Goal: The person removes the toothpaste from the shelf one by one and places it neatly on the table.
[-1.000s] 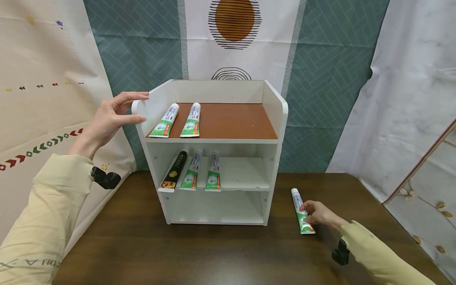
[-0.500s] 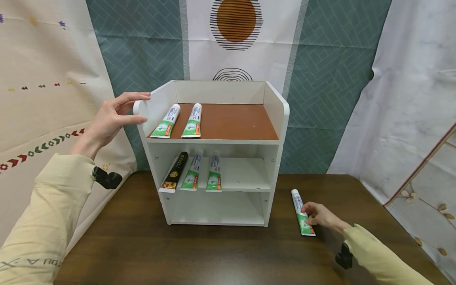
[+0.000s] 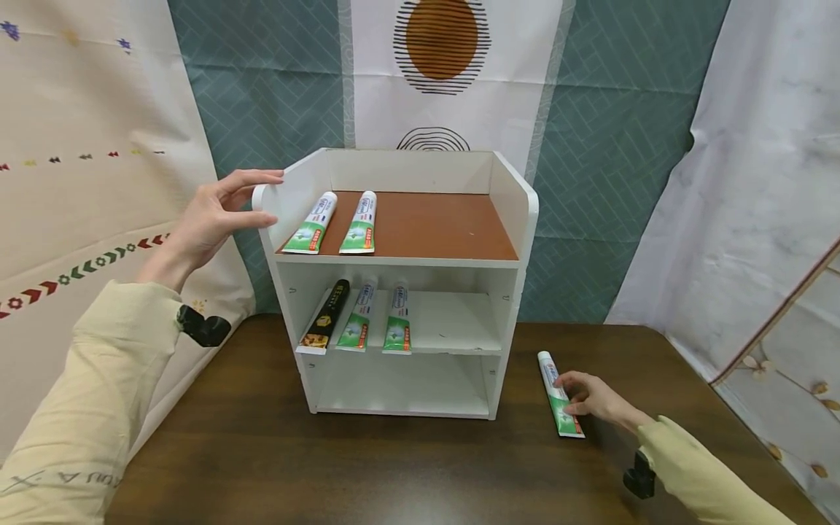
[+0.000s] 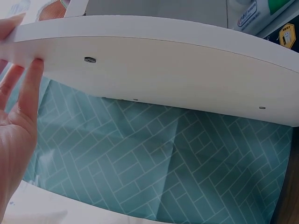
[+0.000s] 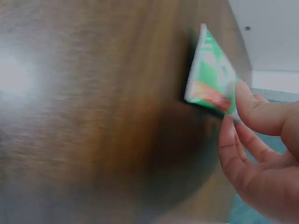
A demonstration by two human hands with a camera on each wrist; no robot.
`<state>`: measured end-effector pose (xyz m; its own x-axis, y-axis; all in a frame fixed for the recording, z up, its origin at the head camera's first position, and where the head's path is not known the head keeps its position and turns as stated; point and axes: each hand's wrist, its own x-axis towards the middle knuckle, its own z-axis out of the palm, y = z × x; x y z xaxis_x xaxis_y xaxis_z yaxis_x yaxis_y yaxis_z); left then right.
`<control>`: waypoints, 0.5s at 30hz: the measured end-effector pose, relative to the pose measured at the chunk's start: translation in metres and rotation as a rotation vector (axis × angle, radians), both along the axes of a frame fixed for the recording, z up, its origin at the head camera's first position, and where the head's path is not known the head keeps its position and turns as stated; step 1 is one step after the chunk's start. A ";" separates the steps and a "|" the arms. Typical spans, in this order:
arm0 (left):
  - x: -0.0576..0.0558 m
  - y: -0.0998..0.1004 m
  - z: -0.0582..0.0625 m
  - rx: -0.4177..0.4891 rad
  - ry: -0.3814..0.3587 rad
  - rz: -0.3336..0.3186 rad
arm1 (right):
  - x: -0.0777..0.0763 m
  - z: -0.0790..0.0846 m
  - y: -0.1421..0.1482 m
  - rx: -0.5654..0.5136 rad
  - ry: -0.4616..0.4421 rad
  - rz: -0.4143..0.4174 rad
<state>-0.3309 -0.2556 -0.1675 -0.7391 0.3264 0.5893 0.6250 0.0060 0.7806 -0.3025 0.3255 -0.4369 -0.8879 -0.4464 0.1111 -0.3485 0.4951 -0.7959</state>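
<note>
A green-and-white toothpaste tube (image 3: 550, 375) lies lengthwise at the table's right side, its flat end toward me. My right hand (image 3: 596, 399) pinches it between thumb and fingertips along its right edge; in the right wrist view the tube's green end (image 5: 212, 74) sticks out past the thumb. At the left, my left hand (image 3: 206, 222) grips the side panel of a white shelf unit (image 3: 394, 260) near its top front corner. The left wrist view shows fingers (image 4: 32, 86) against the panel's outer face, with one digit over its edge.
Two green-and-white toothpaste tubes (image 3: 359, 224) lie on the brown top shelf. On the middle shelf lie a black tube (image 3: 328, 313) and two more green-and-white tubes (image 3: 397, 321). The brown table (image 3: 394, 467) carries the unit; patterned cloths (image 3: 630, 146) hang behind and beside it.
The whole head view has shifted slightly, moving everything a little to the right in it. Both hands keep the same hold, and the tubes stay in place.
</note>
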 end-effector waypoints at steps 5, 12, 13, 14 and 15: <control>0.001 0.000 0.001 -0.029 -0.010 0.022 | -0.003 0.027 -0.003 -0.022 0.083 -0.082; 0.001 0.000 0.000 -0.037 -0.003 0.027 | -0.003 0.102 -0.017 -0.151 0.143 -0.178; 0.001 0.000 0.000 -0.036 -0.002 0.027 | -0.003 0.114 -0.020 -0.163 0.148 -0.193; 0.002 -0.001 0.000 -0.037 -0.001 0.029 | -0.002 0.126 -0.023 -0.174 0.164 -0.200; 0.002 -0.001 0.001 -0.035 0.000 0.030 | -0.002 0.138 -0.026 -0.178 0.184 -0.204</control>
<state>-0.3290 -0.2570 -0.1668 -0.7489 0.3248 0.5775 0.6239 0.0522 0.7797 -0.3047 0.2998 -0.2990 -0.9148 -0.2205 0.3384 -0.4024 0.4280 -0.8092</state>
